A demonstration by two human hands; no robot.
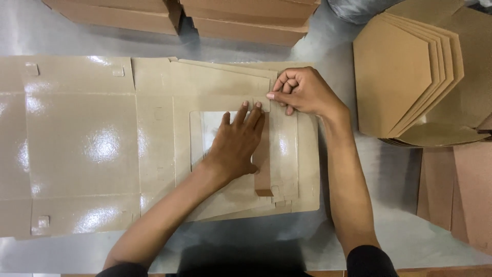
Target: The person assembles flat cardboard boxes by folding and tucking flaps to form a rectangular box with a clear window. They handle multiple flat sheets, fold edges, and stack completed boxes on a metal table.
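Several flat glossy cardboard sheets (82, 149) cover a grey table (400, 225).

Flat carton blanks (82, 143): glossy tan, lay centre-left.
Hexagonal card stack (405, 77): brown, sat upper right.
Closed boxes (236, 20): brown, stood along the top edge.

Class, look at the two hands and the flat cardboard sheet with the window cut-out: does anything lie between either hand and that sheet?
Nothing visible does. The left hand lies flat on the windowed cardboard sheet, and the right hand pinches its top edge directly.
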